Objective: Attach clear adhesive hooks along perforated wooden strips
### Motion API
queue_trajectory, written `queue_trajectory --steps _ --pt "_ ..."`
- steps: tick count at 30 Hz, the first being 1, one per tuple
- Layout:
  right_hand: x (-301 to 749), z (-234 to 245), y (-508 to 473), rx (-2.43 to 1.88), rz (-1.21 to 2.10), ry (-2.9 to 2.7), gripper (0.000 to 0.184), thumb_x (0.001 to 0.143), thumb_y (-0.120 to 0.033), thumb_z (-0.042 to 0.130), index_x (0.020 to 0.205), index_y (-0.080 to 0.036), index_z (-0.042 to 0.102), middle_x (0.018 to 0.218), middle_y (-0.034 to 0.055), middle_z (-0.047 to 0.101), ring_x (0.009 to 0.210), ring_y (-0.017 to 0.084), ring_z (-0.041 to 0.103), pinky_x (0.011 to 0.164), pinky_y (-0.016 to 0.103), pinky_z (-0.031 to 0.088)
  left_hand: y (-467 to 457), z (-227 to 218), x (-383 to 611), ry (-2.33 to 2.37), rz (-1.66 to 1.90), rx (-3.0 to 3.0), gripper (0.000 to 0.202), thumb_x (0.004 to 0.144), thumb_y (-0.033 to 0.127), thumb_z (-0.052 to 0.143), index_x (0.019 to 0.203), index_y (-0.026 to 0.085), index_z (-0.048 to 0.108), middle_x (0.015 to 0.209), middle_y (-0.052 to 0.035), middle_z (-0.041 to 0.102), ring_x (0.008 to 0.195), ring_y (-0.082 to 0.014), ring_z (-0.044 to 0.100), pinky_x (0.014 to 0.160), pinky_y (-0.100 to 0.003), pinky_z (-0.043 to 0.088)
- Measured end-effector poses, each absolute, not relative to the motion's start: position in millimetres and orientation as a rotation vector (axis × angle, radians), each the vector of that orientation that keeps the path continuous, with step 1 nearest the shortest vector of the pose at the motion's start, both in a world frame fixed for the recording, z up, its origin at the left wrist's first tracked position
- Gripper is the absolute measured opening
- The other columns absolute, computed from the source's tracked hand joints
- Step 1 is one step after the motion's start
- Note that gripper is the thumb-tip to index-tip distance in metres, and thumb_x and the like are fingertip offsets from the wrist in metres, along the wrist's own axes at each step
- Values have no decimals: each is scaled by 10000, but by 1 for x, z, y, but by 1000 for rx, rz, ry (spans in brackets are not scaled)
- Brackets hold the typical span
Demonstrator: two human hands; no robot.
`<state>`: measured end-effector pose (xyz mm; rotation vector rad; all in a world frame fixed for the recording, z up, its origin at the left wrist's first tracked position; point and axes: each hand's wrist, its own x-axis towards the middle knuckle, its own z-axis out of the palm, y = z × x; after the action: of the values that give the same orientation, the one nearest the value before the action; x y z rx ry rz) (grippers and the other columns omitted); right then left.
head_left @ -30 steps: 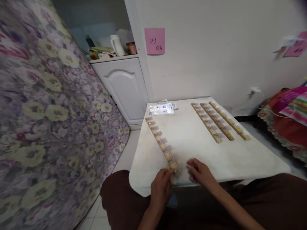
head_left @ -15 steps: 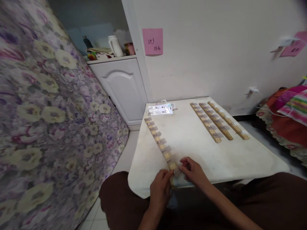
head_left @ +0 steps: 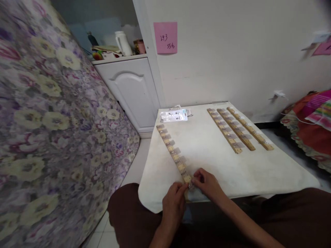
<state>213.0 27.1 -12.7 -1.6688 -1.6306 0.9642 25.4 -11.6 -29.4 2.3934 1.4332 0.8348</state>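
A long, narrow wooden strip (head_left: 176,157) lies slantwise on the left of the white-topped table. Small clear flaps or packets and tiny metal-looking bits sit along it at intervals. My left hand (head_left: 175,201) grips the strip's near end between thumb and fingers, close to the table's front edge. Right beside that end, my right hand (head_left: 208,184) is closed in a pinch. Its fingertips touch the strip's corner, where a clear flap seems to be; what they hold is too small to make out.
Three similar strips (head_left: 224,131) lie side by side at the right of the table (head_left: 199,137). A clear blister pack (head_left: 173,116) with small metal pieces rests at the back left. A floral curtain (head_left: 57,137) hangs at left; a wall stands behind.
My right hand has moved slightly left, its fingertips now against the near end of the strip. My left hand keeps its grip there. The camera view has shifted a little.
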Motion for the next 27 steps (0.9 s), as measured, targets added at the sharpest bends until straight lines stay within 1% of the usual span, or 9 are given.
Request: queue_trajectory --steps 6,12,18,23,27 --pt "213 -13 29 -1696 992 -1611 156 702 -298 636 820 -205 594 636 -32 592 597 135 540 561 231 356 -11 -26 27 1448 828 2387 469 824 39 387 1214 248 545 993 -60 576 894 -160 555 716 -250 481" --pt "213 -16 29 -1692 1034 -1543 178 682 -280 659 823 -209 578 624 -39 587 557 124 534 521 221 344 -11 -23 27 1447 783 2350 490 815 29 379 1213 262 545 1007 -56 576 907 -157 563 711 -242 481" --pt "214 -16 28 -1647 1026 -1529 179 686 -287 666 832 -207 600 635 -33 593 567 123 539 531 219 379 -13 -13 30 1432 816 2263 444 836 49 373 1182 254 561 1018 -59 579 912 -155 573 734 -255 477" --pt "213 -19 23 -1536 1180 -1417 174 754 -319 583 882 -203 568 654 -45 548 441 81 499 413 190 376 -14 -5 31 1407 841 2175 397 864 89 369 1158 258 575 972 -45 588 872 -144 583 726 -243 469" --pt "220 -23 21 -1443 1253 -1309 243 781 -362 506 965 -205 532 734 -43 547 409 82 530 379 206 404 -14 -2 32 1370 898 2125 371 881 122 365 1158 251 574 979 -50 597 874 -148 585 745 -254 471"
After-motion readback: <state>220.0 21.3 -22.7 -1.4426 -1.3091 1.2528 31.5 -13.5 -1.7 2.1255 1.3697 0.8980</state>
